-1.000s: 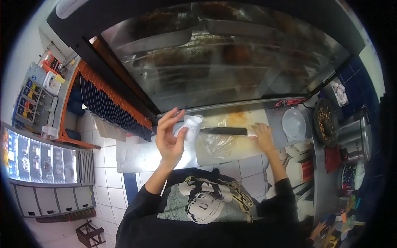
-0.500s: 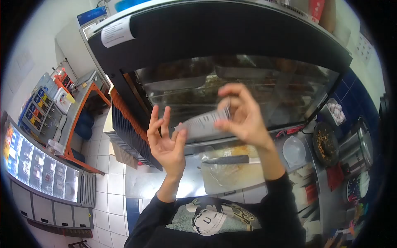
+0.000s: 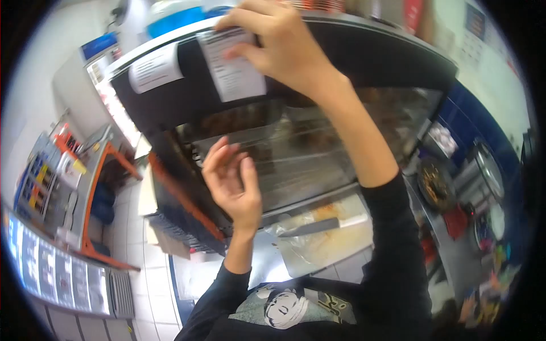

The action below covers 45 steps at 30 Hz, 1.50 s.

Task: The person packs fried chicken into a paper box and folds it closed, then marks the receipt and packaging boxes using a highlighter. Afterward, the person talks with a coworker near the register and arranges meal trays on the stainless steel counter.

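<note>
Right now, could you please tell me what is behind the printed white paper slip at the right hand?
A long black panel shows on both sides of the printed white paper slip; whatever the slip and right hand cover cannot be seen.

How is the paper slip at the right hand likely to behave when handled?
The paper slip looks thin, so it is probably floppy and very light. The right hand reaches only its upper part, so its lower end may curl.

Right hand (image 3: pixel 287 42) quit knife (image 3: pixel 310 228), took paper slip (image 3: pixel 238 77), rose to view's 12 o'clock, set slip against black panel (image 3: pixel 352 57), 3 o'clock of note (image 3: pixel 156 68). Left hand (image 3: pixel 233 184) released slip, ended at its 6 o'clock.
</note>
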{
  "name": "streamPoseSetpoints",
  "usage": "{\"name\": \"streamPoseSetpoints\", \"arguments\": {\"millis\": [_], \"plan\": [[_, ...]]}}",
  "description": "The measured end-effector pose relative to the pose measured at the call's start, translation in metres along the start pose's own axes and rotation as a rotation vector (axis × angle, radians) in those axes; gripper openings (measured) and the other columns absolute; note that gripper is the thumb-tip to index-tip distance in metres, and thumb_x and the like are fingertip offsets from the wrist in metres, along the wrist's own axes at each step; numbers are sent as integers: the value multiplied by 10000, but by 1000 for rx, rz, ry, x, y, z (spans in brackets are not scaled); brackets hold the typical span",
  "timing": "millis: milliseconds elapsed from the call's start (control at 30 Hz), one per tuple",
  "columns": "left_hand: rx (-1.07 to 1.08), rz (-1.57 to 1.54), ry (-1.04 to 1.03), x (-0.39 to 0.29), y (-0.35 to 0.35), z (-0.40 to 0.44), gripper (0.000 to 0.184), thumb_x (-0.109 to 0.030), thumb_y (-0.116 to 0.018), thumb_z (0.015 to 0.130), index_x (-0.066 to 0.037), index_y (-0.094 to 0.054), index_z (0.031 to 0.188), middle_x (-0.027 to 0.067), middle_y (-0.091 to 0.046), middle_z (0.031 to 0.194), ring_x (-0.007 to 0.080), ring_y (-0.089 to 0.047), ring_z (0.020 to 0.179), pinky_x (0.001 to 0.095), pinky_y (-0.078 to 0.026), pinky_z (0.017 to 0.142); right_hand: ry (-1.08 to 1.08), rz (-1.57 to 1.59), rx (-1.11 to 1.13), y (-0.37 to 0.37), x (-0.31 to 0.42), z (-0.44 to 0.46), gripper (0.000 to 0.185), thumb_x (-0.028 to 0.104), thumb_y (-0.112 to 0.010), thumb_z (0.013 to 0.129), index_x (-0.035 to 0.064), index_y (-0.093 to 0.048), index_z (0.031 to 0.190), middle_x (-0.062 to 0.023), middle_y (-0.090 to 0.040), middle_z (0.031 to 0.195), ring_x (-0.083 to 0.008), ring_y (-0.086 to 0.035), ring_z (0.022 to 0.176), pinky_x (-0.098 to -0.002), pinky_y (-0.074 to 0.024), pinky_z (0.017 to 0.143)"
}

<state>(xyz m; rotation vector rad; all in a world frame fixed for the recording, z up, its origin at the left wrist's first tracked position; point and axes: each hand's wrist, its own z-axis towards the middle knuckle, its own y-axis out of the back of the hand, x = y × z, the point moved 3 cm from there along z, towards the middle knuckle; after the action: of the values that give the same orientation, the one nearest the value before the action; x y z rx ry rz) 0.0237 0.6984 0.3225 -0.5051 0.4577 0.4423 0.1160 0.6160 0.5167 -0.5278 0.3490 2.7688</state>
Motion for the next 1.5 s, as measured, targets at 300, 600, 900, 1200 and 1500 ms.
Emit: {"name": "streamPoseSetpoints", "arguments": {"millis": [300,600,900,1200,1500], "plan": [[155,725,-552,52,7,-50,269,-52,-615,841,-30,-576,1107,194,-422,1360,353,-381,1276,477,-290,1063,24,-473,192,-19,10,-26,176,320,-598,724,146,-616,702,-66,-597,781,-225,-583,784,-392,-462,733],[357,350,-286,57,-10,-120,249,6,-522,885,17,-514,1134,207,-383,1364,335,-389,1269,441,-363,1034,-7,-402,196,25,78,-75,167,295,-559,791,133,-598,797,-35,-568,793,-198,-569,772,-367,-442,680],[457,42,-7,21,-58,-199,240,-72,-421,951,81,-456,1132,206,-398,1300,247,-528,1040,330,-486,851,83,-299,138,124,132,-97,164,271,-521,859,121,-580,892,-3,-540,804,-171,-555,761,-341,-421,626],[942,-53,401,7,-131,-430,299,-14,-444,921,66,-452,1209,158,-578,1098,222,-589,942,297,-492,795,-233,-348,209,381,216,-204,153,222,-566,772,74,-527,762,-11,-491,696,-134,-526,611,-299,-393,505],[1676,-731,683,-194,-387,-634,180,-39,-533,895,-15,-552,1073,102,-630,1038,174,-621,952,298,-497,795,-1373,-1333,-392,828,296,-428,208,85,-558,883,25,-572,1082,-102,-641,945,-178,-641,821,-294,-505,702]]}}
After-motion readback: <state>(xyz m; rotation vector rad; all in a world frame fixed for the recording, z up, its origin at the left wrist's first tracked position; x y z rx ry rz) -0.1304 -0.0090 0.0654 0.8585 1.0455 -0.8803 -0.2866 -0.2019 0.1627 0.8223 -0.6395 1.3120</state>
